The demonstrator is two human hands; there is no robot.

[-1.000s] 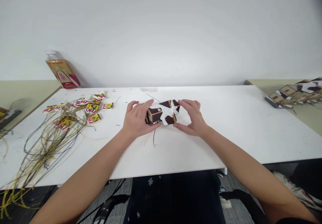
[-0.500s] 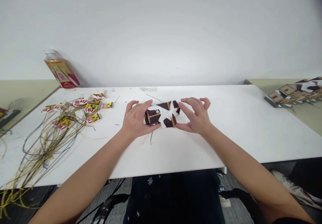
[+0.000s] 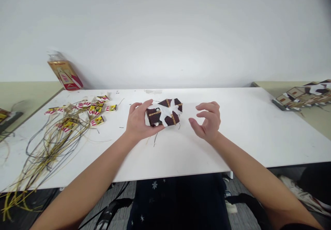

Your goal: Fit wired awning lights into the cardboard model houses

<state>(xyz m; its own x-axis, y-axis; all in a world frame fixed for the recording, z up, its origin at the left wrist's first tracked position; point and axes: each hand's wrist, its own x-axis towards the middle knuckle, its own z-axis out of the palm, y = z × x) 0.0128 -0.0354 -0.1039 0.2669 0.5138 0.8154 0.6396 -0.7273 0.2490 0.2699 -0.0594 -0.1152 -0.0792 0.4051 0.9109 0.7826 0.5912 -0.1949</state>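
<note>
A small model house (image 3: 169, 114) with a dark brown roof and white snow-like patches is held at mid-table. Around its left end, my left hand (image 3: 139, 121) grips it with the thumb at the near edge and fingers at the far side. My right hand (image 3: 208, 119) is off to the right of the model, fingers curved and apart, touching nothing. Thin dark and pale wires stick out from beneath the model towards the near side. Its underside is hidden.
On the left of the white table (image 3: 248, 119) lie small yellow, red and white pieces (image 3: 95, 110) with long tangled wires (image 3: 51, 150). A bottle (image 3: 66, 73) stands at the back left. More model houses (image 3: 305, 95) sit at the far right.
My right hand has let go of the model and moved right. The model, still in my left hand, has turned and tilted a little, showing more of its roof.
</note>
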